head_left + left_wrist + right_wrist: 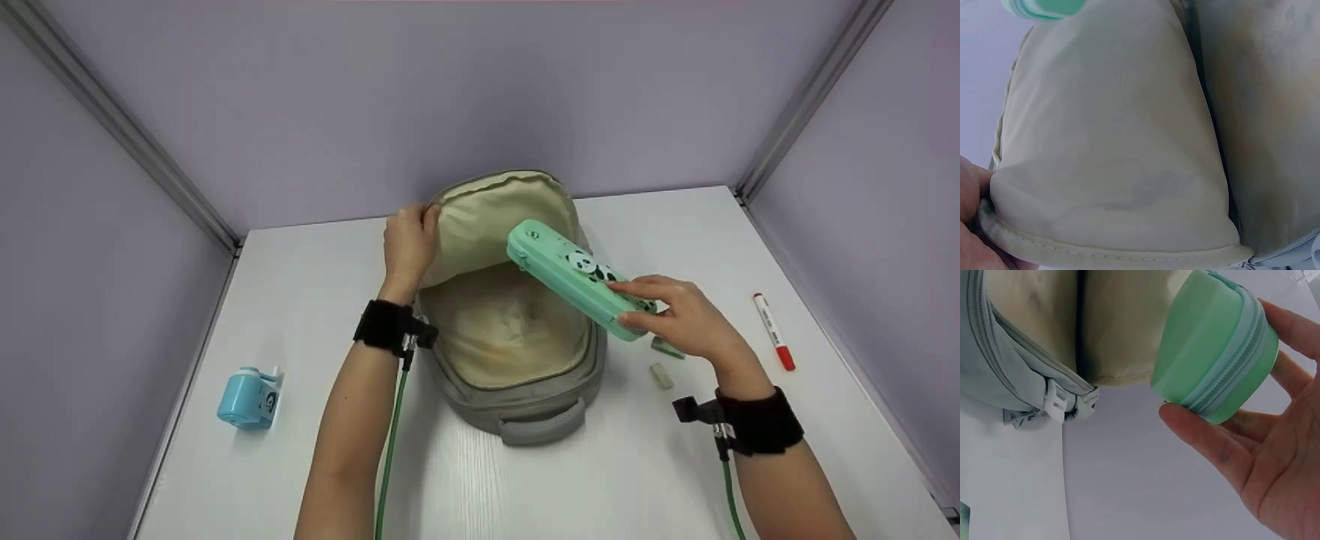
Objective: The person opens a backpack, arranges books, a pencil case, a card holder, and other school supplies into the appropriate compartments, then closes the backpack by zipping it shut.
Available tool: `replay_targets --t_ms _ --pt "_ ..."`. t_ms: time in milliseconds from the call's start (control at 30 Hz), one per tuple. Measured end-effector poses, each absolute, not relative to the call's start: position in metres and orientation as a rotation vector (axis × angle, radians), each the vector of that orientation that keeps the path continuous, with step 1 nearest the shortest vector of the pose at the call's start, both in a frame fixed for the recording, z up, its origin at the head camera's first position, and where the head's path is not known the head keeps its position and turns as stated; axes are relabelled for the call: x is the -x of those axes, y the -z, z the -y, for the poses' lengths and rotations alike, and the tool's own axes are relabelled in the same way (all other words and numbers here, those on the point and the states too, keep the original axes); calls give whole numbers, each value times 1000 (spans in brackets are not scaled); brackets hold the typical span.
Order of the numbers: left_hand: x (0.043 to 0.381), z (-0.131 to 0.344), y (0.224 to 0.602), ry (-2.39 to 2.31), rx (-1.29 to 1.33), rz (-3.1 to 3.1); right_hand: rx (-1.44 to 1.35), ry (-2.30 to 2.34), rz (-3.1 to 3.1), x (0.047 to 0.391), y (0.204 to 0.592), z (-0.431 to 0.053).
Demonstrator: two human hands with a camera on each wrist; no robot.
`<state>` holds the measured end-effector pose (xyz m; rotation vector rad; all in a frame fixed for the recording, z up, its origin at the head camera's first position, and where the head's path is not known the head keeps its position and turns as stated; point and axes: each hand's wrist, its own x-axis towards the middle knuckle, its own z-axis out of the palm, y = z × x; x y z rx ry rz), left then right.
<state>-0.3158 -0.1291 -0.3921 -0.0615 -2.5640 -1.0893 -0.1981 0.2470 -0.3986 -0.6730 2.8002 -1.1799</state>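
Observation:
A grey backpack point(480, 405) lies unzipped in the middle of the table, its cream lining showing. My left hand point(409, 247) grips the left edge of its raised front flap point(476, 244); the left wrist view shows the fingers point(970, 194) at the flap's hem. Over the bag's opening, tilted, is a mint-green pencil case point(559, 270) with panda pictures. My right hand point(682, 315) holds its near right end between thumb and fingers. A zipper point(1233, 354) runs round the case in the right wrist view, and the case looks closed there.
A blue pencil sharpener point(247, 399) with a crank stands on the left of the white table. Right of the bag lie an eraser-like pale block point(661, 376), a small green piece point(666, 347) and a red-capped marker point(774, 330). Partition walls enclose the back and sides.

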Motion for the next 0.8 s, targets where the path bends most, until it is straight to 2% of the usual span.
replay_targets --t_ms 800 --pt "315 126 393 1057 50 2550 604 455 -3148 192 463 -185"
